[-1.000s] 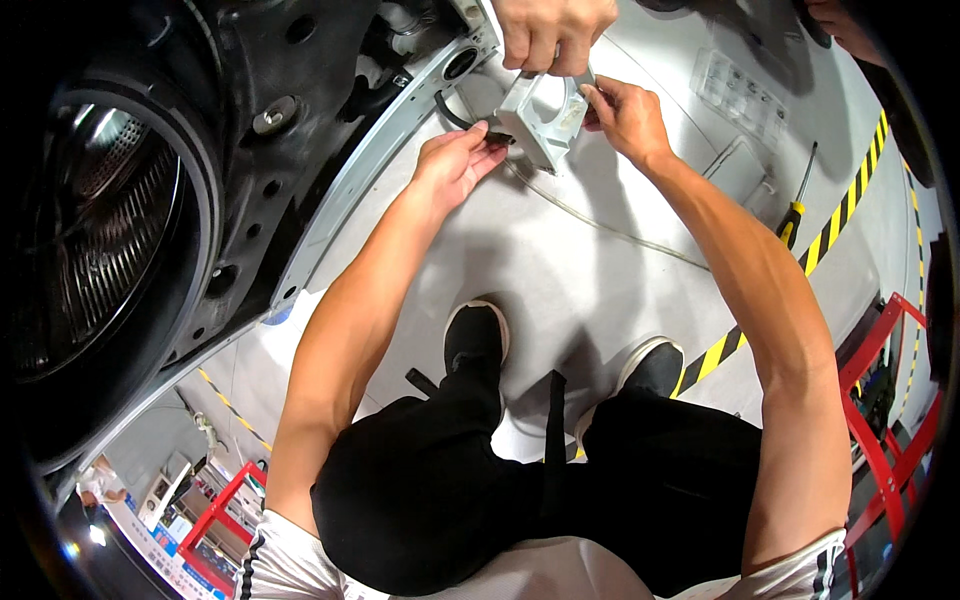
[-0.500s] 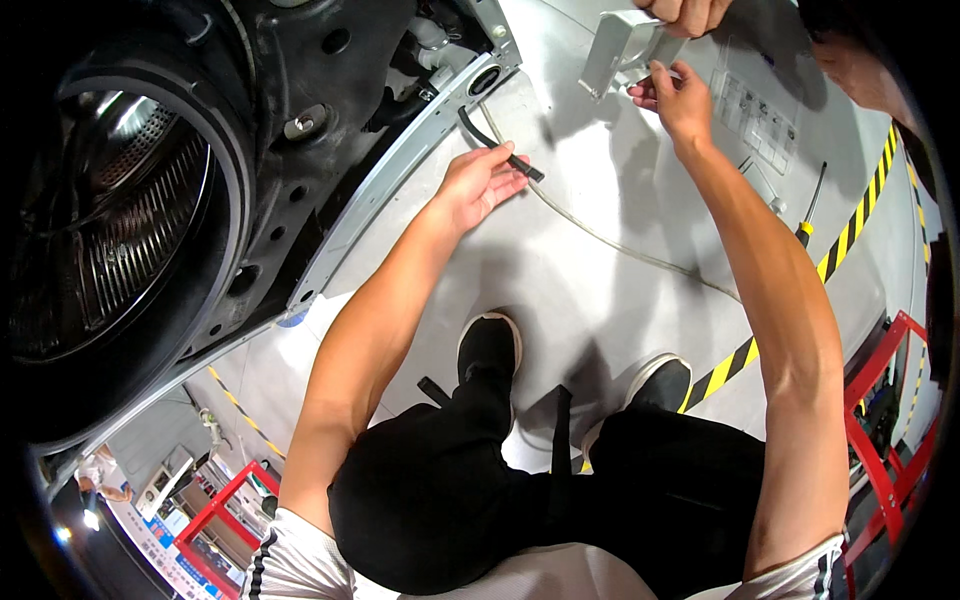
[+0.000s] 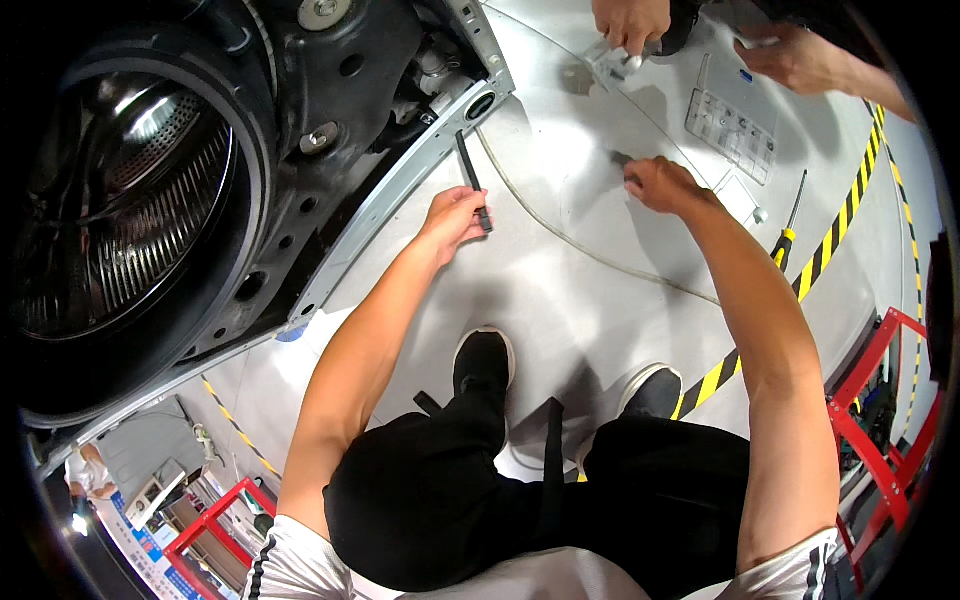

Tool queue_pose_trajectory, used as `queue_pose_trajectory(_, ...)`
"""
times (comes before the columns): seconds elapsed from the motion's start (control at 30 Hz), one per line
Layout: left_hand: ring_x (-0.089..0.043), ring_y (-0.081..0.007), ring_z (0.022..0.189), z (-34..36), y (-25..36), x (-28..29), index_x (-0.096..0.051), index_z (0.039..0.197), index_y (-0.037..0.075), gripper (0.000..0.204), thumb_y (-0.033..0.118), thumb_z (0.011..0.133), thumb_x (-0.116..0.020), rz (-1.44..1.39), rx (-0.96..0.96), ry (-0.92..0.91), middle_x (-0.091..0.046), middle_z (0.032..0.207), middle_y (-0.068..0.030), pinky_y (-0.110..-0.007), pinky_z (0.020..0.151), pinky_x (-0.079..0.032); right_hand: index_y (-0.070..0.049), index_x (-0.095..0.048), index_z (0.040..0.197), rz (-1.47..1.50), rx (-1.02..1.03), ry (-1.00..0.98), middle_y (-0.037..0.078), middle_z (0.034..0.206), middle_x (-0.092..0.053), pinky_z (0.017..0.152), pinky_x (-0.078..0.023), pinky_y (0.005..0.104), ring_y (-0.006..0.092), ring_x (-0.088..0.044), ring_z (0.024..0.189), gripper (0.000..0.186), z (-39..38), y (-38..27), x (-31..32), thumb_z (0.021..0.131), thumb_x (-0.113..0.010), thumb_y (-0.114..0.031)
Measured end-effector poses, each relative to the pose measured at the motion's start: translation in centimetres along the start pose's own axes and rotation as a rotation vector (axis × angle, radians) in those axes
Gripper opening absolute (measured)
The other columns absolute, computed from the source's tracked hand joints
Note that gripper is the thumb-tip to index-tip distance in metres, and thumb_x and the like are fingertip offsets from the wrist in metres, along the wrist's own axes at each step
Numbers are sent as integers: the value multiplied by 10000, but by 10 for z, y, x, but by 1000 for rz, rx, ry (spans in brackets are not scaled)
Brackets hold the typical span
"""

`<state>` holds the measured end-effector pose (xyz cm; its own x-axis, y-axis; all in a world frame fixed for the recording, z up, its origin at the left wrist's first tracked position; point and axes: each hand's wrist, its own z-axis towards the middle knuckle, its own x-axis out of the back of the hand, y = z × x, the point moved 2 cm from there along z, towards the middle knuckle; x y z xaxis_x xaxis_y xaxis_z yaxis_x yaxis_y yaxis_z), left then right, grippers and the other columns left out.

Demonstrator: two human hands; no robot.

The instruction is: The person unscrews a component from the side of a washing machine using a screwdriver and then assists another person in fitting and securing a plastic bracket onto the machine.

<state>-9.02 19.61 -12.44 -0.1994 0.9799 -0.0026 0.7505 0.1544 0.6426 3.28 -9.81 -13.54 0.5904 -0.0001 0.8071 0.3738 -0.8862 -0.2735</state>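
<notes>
My left hand (image 3: 455, 222) is closed around the lower end of a black hose-like strip (image 3: 469, 165), whose other end reaches the metal frame edge of an opened washing machine (image 3: 345, 255). To the right, my right hand (image 3: 662, 186) hovers above the floor with its fingers curled together; a small dark blur shows at the fingertips, too unclear to name. A thin pale hose (image 3: 560, 238) runs along the floor between my hands. At the top, another person's hand (image 3: 632, 22) grips a whitish part (image 3: 612, 65), blurred by motion.
The machine's steel drum (image 3: 130, 200) faces me at left. A co-worker's second hand (image 3: 795, 58) is near a clear plastic tray (image 3: 730, 135). A yellow-handled screwdriver (image 3: 785, 245) lies beside black-and-yellow floor tape (image 3: 835, 230). Red metal frames (image 3: 865, 385) stand lower right and lower left.
My right hand has come away from the whitish part, down toward me; the other person holds that part. My left hand has moved down and slightly left, with the black strip hanging straighter.
</notes>
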Motion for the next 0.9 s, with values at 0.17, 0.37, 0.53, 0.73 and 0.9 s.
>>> queue_pose_trajectory(0.17, -576, -138, 634, 4, -16, 22, -536, 1021, -25, 246, 175, 876, -539, 201, -49, 175, -567, 836, -75, -282, 565, -524, -58, -617, 951, 71, -60, -183, 109, 832, -650, 730, -519, 380, 231, -658, 776, 244, -15, -9, 11, 893, -524, -277)
queue_pose_trajectory(0.37, -634, -208, 766, 18, -37, 56, -596, 1075, -9, 288, 163, 846, -564, 489, -260, 388, -650, 910, -130, -315, 667, -523, -44, -625, 941, 1, -119, -190, 78, 733, -657, 703, -523, 372, 203, -658, 689, 252, -22, -20, 24, 905, -521, -270)
queue_pose_trajectory(0.53, -619, -152, 644, 23, -37, 77, -633, 1013, 15, 245, 194, 855, -579, 812, -462, 512, -659, 791, -75, -298, 654, -507, -7, -620, 950, -15, -164, -303, 96, 762, -659, 703, -527, 379, 190, -658, 677, 269, -40, -27, 34, 915, -523, -255)
queue_pose_trajectory(0.73, -653, -262, 850, 11, -25, 74, -644, 1007, 19, 263, 217, 840, -607, 865, -453, 543, -676, 914, -149, -345, 768, -494, 34, -614, 952, -28, -225, -364, 121, 734, -652, 690, -517, 381, 209, -654, 708, 303, -50, -18, 34, 906, -543, -257)
queue_pose_trajectory(0.9, -636, -320, 863, 6, -17, 74, -639, 1009, 34, 228, 187, 844, -600, 923, -447, 553, -668, 906, -166, -387, 787, -482, 21, -645, 862, -81, -156, -331, 115, 751, -660, 701, -509, 387, 248, -647, 721, 283, -46, -14, 25, 896, -550, -244)
